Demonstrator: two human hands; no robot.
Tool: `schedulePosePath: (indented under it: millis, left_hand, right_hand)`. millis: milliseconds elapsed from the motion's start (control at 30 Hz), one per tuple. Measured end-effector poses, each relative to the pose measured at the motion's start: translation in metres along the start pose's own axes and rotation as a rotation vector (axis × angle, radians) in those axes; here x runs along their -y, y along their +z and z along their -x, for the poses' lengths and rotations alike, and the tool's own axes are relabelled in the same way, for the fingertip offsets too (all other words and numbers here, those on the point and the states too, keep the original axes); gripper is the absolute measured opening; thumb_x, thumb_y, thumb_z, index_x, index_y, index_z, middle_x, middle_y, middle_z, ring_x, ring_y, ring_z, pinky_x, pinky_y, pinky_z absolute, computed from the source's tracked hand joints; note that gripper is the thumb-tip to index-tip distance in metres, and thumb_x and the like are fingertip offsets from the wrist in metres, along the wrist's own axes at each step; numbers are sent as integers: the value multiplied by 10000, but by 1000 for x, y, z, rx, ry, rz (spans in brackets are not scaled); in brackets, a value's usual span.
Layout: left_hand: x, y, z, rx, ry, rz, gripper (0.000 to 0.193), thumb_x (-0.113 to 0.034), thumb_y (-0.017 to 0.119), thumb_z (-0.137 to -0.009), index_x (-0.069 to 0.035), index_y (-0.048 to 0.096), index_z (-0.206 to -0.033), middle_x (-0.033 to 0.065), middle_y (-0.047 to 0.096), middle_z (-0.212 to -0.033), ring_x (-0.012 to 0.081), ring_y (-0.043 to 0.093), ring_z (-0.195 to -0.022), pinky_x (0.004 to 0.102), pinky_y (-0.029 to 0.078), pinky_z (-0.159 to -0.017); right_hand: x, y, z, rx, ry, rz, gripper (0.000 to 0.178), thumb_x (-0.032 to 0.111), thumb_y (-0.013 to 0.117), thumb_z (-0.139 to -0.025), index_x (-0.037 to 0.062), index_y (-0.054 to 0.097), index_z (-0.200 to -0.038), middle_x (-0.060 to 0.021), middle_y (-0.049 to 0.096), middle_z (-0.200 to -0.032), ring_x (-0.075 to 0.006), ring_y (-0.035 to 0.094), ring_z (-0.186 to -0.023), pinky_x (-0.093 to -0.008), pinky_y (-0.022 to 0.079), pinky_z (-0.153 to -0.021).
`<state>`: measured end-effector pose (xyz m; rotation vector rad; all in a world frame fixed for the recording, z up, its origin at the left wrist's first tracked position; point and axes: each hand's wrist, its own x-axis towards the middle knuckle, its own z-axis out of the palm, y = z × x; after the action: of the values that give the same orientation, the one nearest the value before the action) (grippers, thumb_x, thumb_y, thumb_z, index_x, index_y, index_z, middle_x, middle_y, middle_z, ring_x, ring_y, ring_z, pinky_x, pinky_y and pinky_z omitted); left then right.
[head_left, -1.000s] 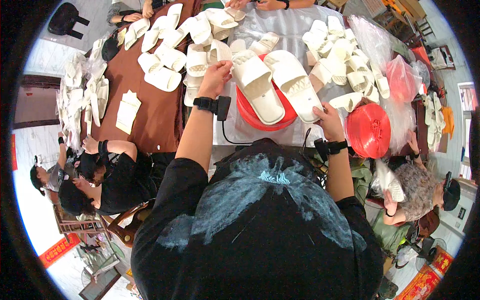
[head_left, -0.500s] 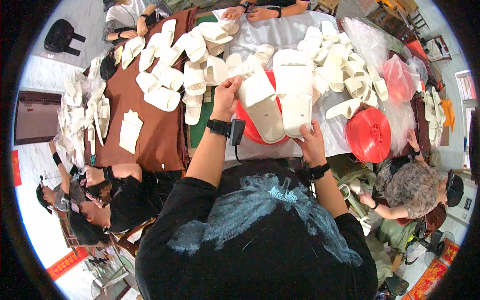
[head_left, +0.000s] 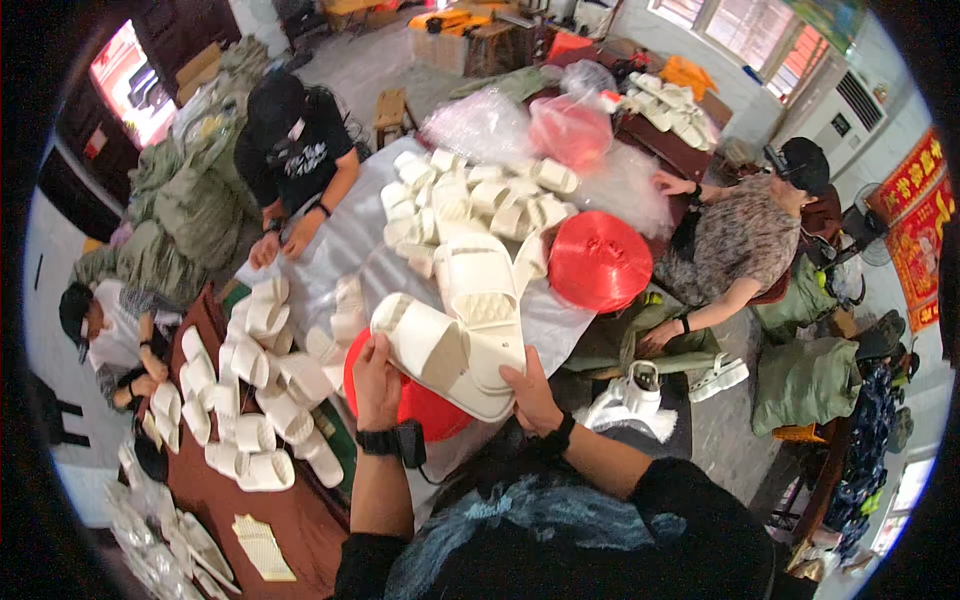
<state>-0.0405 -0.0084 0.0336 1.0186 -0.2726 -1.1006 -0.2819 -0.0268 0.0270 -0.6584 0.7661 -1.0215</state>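
A pair of white slides is being held up over the table [head_left: 330, 250].

The slides [head_left: 460, 335] are being gripped sole to sole, above a red disc [head_left: 415, 405] lying just under the fingers. The left hand [head_left: 375, 375] is being clamped on the heel edge, fingers curled together around it; the right hand [head_left: 530, 395] is being pressed on the lower side, fingers closed on the rim. The foam is being judged light, springy and not fragile, best taken by the thick sole edges.
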Motion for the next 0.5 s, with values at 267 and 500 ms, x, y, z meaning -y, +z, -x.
schedulePosePath:
  millis: [267,500]
  left_hand:
    - [0,39,14,126,-7,-127,137,-159,576,-936,-26,582,-969,100,632,-1068,197,601,-959,325,475,-860]
    - [45,36,40,-35,-165,-221,127,-156,597,-925,-31,592,-950,84,658,-942,169,602,-860,301,475,-758]
  right_hand:
    - [104,-102,-76,-253,-181,-172,340,47,560,-878,-14,461,-1198,-119,602,-1122,-198,596,-985,-346,491,-861]
    - [168,-260,-229,-418,-235,-204,364,34,582,-847,-14,490,-1196,-80,620,-1076,-201,617,-929,-340,510,-786]
